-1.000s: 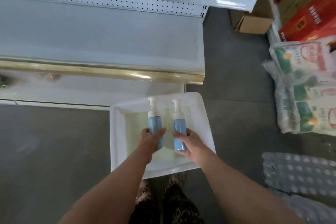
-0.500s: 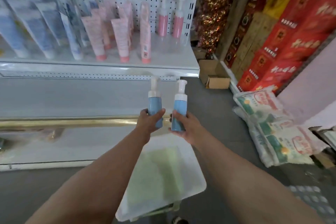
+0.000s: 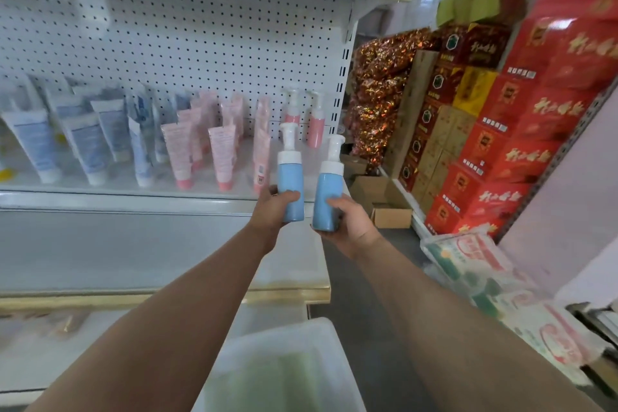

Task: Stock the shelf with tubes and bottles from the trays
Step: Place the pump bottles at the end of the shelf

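My left hand [image 3: 272, 209] grips a blue pump bottle [image 3: 291, 177] with a white pump, held upright. My right hand [image 3: 347, 222] grips a second blue pump bottle [image 3: 327, 192], tilted slightly right. Both bottles hang in the air in front of the right end of the white shelf [image 3: 133, 199]. On that shelf stand several blue and white tubes [image 3: 90, 147], several pink tubes [image 3: 220, 157] and two pink pump bottles [image 3: 316, 122] at the back right. The white tray [image 3: 321, 331] sits low in front of me, with nothing visible in it.
A lower white shelf with a gold edge [image 3: 287, 294] juts out under my arms. Red cartons [image 3: 521, 144] are stacked at the right, with an open cardboard box [image 3: 384, 207] and printed sacks [image 3: 475, 271] on the floor. A pegboard wall backs the shelf.
Both hands lifted the two blue bottles out of the tray and up toward the stocked shelf. My view rose from the tray to the shelf.
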